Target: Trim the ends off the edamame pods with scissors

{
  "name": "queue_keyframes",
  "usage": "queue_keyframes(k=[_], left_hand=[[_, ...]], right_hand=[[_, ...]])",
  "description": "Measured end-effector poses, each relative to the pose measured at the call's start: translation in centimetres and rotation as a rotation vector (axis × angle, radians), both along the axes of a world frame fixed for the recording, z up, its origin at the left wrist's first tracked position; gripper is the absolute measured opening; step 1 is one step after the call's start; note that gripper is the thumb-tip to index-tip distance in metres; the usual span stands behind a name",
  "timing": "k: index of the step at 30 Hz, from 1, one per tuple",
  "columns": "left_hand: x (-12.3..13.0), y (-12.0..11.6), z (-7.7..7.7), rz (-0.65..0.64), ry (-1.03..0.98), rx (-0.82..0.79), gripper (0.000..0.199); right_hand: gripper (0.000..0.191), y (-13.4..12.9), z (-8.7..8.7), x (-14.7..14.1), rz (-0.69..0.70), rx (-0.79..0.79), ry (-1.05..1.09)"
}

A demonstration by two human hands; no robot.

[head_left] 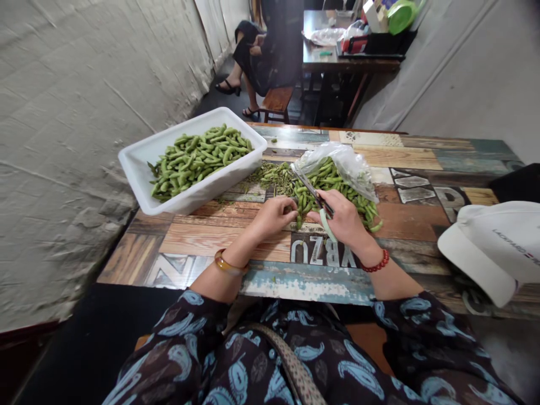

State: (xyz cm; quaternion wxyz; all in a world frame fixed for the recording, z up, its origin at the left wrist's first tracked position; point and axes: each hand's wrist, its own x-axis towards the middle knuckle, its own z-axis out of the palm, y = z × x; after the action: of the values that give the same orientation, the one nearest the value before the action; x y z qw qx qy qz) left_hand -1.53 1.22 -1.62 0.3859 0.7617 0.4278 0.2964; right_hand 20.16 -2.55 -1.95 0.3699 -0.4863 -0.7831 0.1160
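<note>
Scissors with a pale green handle are in my right hand, its fingers wrapped round them and the blades pointing up and left over the pods. My left hand is closed just left of the scissors, at the near edge of the pod pile; whatever its fingertips hold is too small to make out. Green bean pods spill from a clear plastic bag onto the table. Small trimmed bits lie left of them. A white tub at the left holds a heap of green pods.
The patterned wooden table stands beside a pale wall at the left. A white cap lies at the right edge. Beyond, a person sits on a wooden stool near another table bearing containers.
</note>
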Motion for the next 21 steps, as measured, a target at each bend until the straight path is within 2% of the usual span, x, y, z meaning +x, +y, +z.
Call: queue_keyframes(k=[5,7,13,21], left_hand=[[-0.6,0.0,1.0,0.056,-0.486,-0.449,0.025],[-0.7,-0.1,1.3,0.048,-0.609,-0.564,0.031],[-0.7,-0.2,1.5,0.019,-0.679,-0.636,0.039],[-0.4,-0.5,1.9,0.105,-0.632,-0.591,0.038]], right_hand=[[0.047,0.0,-0.1,0.0,0.000,0.023,0.013],[0.047,-0.1,-0.1,-0.1,0.007,0.019,0.014],[0.047,-0.1,-0.2,-0.1,0.028,0.017,0.011],[0.048,-0.2,-0.1,-0.1,0.073,0.018,-0.010]])
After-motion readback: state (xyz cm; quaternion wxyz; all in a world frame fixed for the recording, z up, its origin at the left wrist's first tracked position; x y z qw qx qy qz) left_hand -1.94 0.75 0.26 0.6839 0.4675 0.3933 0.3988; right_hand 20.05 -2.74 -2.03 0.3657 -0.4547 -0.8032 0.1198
